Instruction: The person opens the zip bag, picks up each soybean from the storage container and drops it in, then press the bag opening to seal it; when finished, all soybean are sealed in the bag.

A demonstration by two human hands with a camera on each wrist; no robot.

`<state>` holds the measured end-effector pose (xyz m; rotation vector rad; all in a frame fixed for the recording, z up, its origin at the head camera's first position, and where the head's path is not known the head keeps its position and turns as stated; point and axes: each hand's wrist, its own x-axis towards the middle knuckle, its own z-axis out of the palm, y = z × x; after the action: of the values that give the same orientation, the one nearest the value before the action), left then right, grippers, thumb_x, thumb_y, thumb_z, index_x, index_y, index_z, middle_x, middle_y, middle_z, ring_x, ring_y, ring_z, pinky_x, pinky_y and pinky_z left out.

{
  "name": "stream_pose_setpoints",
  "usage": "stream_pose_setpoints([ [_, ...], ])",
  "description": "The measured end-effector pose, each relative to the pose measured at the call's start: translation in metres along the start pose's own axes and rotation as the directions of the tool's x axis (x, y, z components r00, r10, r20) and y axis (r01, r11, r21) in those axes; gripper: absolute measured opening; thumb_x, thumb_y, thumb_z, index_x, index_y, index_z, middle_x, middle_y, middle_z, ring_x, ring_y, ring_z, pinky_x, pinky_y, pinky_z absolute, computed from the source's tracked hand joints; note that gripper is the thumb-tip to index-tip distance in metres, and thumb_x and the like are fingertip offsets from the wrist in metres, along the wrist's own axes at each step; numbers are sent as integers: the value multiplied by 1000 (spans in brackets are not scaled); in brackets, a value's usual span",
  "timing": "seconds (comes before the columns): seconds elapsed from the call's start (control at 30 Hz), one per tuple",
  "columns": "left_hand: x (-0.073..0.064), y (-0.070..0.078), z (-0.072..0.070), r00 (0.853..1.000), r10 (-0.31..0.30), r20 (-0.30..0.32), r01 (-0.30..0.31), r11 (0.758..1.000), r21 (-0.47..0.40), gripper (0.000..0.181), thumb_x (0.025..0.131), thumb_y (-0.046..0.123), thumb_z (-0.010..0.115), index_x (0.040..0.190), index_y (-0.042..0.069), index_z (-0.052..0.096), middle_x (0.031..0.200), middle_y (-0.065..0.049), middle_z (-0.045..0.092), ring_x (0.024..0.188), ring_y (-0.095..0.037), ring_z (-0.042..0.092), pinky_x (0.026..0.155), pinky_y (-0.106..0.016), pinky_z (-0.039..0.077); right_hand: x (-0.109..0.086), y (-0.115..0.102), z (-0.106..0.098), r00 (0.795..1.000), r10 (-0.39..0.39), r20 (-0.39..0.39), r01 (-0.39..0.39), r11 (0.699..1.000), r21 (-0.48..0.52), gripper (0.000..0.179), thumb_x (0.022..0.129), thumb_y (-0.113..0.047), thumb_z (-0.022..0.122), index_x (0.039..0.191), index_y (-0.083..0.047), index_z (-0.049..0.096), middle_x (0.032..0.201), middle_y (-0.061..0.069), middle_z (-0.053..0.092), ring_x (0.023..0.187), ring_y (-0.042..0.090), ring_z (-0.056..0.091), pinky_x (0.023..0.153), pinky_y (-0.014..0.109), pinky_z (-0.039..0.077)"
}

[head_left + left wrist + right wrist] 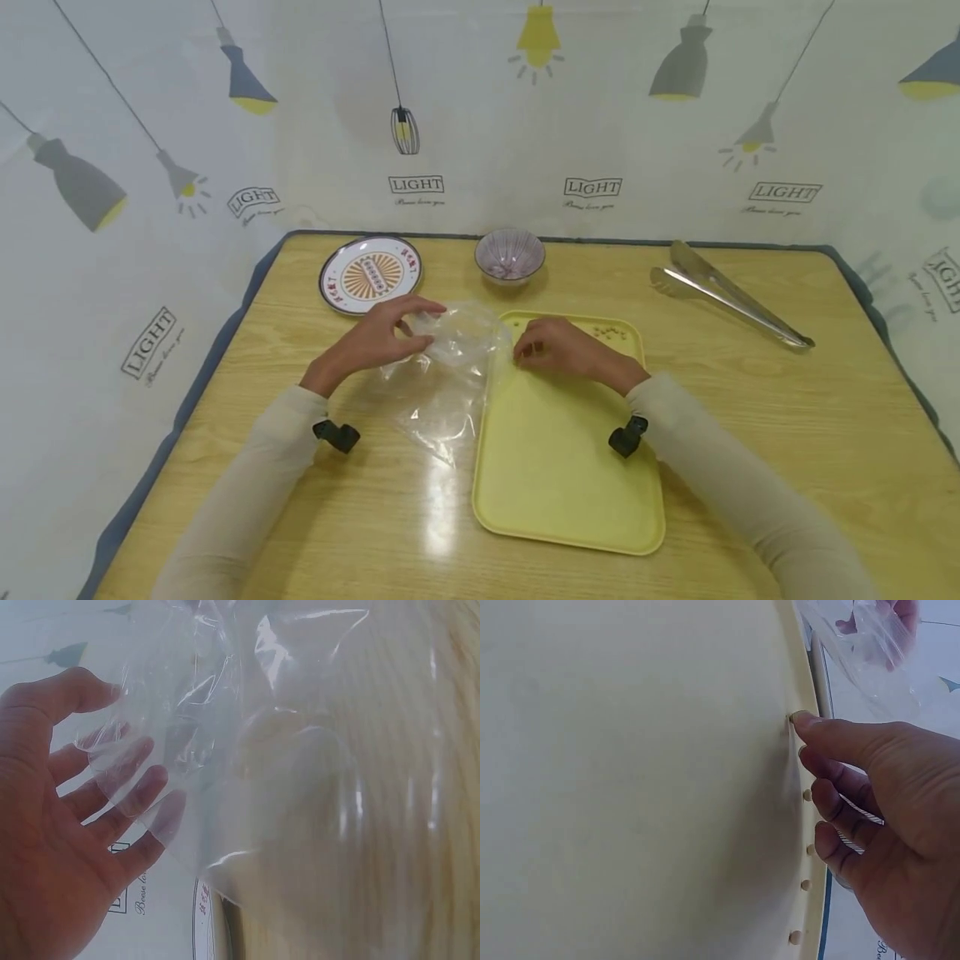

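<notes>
A clear plastic bag hangs from my left hand, left of the yellow tray. In the left wrist view the thumb and spread fingers curve about the bag's mouth, with film over the fingertips. My right hand is over the tray's far left part, fingers bent. Its thumb and forefinger pinch at a small round tan piece by the rim, seen in the right wrist view. Several like pieces lie along that edge, grouped in the tray's far right corner.
Behind the bag lies a white plate with an orange ray pattern. A purple-striped bowl stands beyond the tray. Metal tongs lie at the back right of the wooden table. A lamp-print curtain surrounds the table.
</notes>
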<state>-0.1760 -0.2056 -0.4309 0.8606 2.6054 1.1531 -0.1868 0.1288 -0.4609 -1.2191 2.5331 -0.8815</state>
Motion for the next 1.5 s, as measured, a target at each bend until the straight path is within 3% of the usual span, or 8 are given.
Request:
stream_pose_setpoints([
  [0.3,-1,-1,0,1000,-9,2,9,1000,-4,50,91,16,72,139,14,59,142,-7,59,126,-26,57,91,-40,59,2,5,7,999,-42,-19,42,999,0,7,90,-10,75,96,-9,79,92,2,74,84,13,66,78,25,56],
  [0.5,-1,1,-1,1000,-20,15,20,1000,7,50,92,18,72,140,13,58,143,-7,59,126,-25,57,92,-41,58,1,3,6,1000,8,-17,-8,1000,-8,8,91,-12,74,97,-10,79,94,1,74,87,13,66,80,28,56],
  [0.67,0,3,-5,1000,-22,-12,22,999,23,50,92,19,72,140,14,58,142,-6,60,126,-25,57,92,-42,58,0,2,-7,998,29,-54,-31,999,-34,9,91,-10,74,99,-10,79,93,1,72,85,13,64,78,31,55],
  [0.8,0,2,-6,1000,-20,-11,20,999,25,50,92,19,71,140,15,58,141,-6,60,126,-25,56,93,-43,58,-1,2,-22,994,4,-106,-8,999,-37,10,91,-9,74,101,-9,78,93,2,71,82,14,61,73,31,53],
  [1.0,5,-1,0,1000,30,-9,-30,999,17,51,92,18,72,141,14,58,142,-7,60,126,-26,57,91,-41,59,0,-5,-50,975,19,-219,-26,999,-32,12,91,-11,75,102,-10,77,97,1,75,83,13,61,68,28,50],
  [1.13,7,-2,2,999,50,-17,-49,999,23,51,91,18,72,140,14,58,140,-7,62,125,-26,58,89,-37,60,12,-17,-61,966,18,-256,-22,1000,-15,11,92,-14,74,102,-13,78,95,0,75,82,12,61,66,26,47],
  [1.3,8,1,3,998,62,-8,-62,998,31,52,91,19,72,141,12,58,141,-8,61,124,-26,58,88,-37,60,33,-36,-60,964,-29,-264,39,999,31,9,90,-10,76,99,-10,78,88,1,73,77,12,57,64,24,45],
  [1.5,9,6,1,998,55,-3,-55,998,25,51,92,20,71,141,12,58,143,-9,59,123,-25,59,87,-38,60,57,-51,-52,972,-110,-208,117,993,22,9,92,-11,74,99,-9,79,92,2,73,79,12,59,69,27,50],
])
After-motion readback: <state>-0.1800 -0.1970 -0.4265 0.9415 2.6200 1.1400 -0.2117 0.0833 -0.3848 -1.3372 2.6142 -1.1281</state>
